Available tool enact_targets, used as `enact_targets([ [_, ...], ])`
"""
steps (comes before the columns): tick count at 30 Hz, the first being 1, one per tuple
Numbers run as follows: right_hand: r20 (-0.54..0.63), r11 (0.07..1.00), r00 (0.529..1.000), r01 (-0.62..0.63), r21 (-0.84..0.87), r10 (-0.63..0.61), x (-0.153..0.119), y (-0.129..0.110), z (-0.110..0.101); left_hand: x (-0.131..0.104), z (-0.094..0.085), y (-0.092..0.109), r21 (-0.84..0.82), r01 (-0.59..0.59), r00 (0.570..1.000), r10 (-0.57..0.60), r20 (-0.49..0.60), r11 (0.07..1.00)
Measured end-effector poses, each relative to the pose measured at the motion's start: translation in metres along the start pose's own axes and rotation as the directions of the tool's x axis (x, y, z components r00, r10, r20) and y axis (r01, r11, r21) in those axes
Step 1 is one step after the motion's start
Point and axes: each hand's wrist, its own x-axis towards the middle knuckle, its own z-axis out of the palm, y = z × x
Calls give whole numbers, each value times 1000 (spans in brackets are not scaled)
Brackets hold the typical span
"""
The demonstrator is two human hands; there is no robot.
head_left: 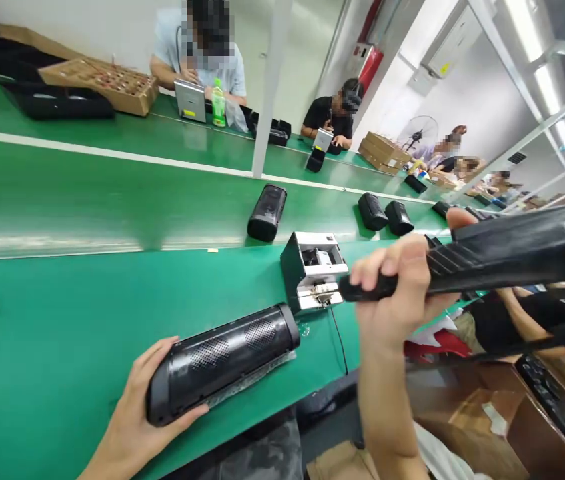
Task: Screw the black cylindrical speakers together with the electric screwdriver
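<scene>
My left hand grips one end of a black speaker housing with two perforated grille patches, thumb along its near side. The housing lies over the green work surface, with clear plastic film along its lower edge. In my raised right hand is a black electric screwdriver, fingers wrapped round its narrow front part. Its nose points left toward a small screw feeder with a silver top, standing just beyond the housing. The screwdriver's rear runs off the right side of the view.
Black housings stand on the green conveyor beyond the work surface. A white post rises behind it. Co-workers sit across the line. Cardboard boxes stand low at right, near another person's arm.
</scene>
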Motion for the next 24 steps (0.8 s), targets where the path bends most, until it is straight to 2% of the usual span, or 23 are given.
enact_targets([
  [3,-56,1000,998,-15,18,16,17,24,-30,1,0,8,-48,-15,1000,15,-10,999],
  [5,-11,999,1000,-20,-27,20,19,40,-41,0,0,8,-62,-22,1000,21,-10,998],
  [9,83,996,996,-25,-88,33,12,67,-44,-1,-3,4,-60,-29,1000,29,10,998],
  [12,126,992,987,-88,-87,98,4,74,-47,0,-5,2,-30,-68,998,68,15,997],
  [15,178,980,965,-185,-72,195,-5,60,-55,0,-4,5,-29,-65,998,65,0,997],
  [18,170,969,955,-246,-5,243,-15,22,-59,-1,-3,10,-48,-45,999,45,14,998],
  [21,196,962,949,-264,67,247,-24,-21,-56,-1,-5,12,-58,-53,998,55,30,997],
  [24,282,965,934,-250,78,219,-33,-43,-54,0,-6,12,-34,-66,997,66,27,997],
])
